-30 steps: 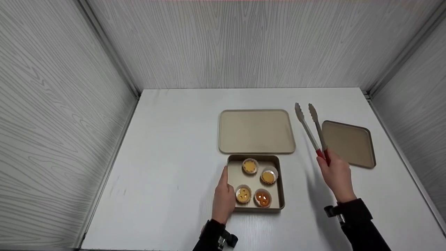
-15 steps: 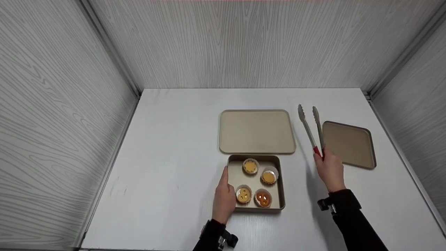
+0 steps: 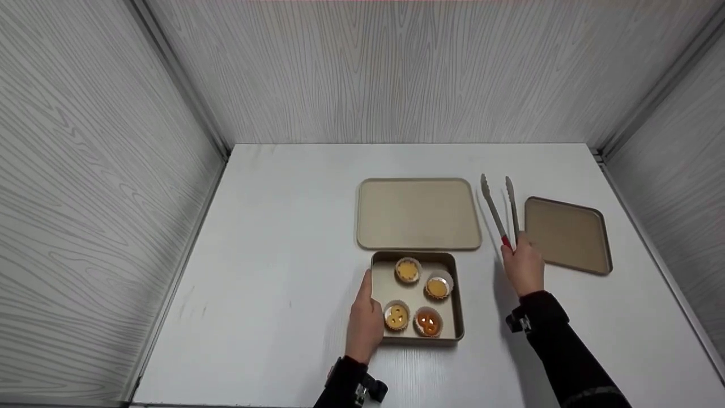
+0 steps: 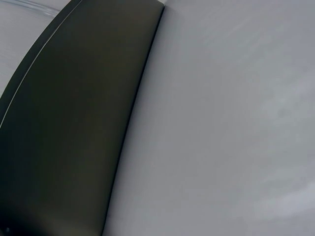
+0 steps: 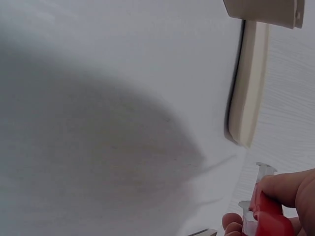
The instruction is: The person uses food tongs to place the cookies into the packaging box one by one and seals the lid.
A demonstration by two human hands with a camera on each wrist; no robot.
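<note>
**Tongs in hand beside a pan of four tarts**

A person stands at a white table [image 3: 272, 255] walled in by grey wood-grain panels. The landmark is a small deep baking pan [image 3: 378, 283] near the table's front edge. It holds four tarts [image 3: 417, 293] in paper cups, two toward the back and two toward the front.

The left hand [image 3: 365, 323] rests against the pan's left wall, fingers lying along the rim with the thumb inside; it steadies the pan rather than lifting it.

To the right of the pan, the right hand [image 3: 524, 266] is clenched around the red handle end of a pair of metal tongs [image 3: 499, 207]. The tongs point away from the person, their two arms spread apart and holding nothing. The right wrist view shows the fingers [image 5: 285, 189] wrapped on the red grip.

Directly behind the pan lies a larger flat tray [image 3: 418, 212], bare. Farther right of the pan, past the tongs, lies a second flat tray [image 3: 566, 233], also bare.

Judging by this, the work is at its start: all four tarts sit in the pan, none has been picked up, and both trays hold nothing yet.
</note>
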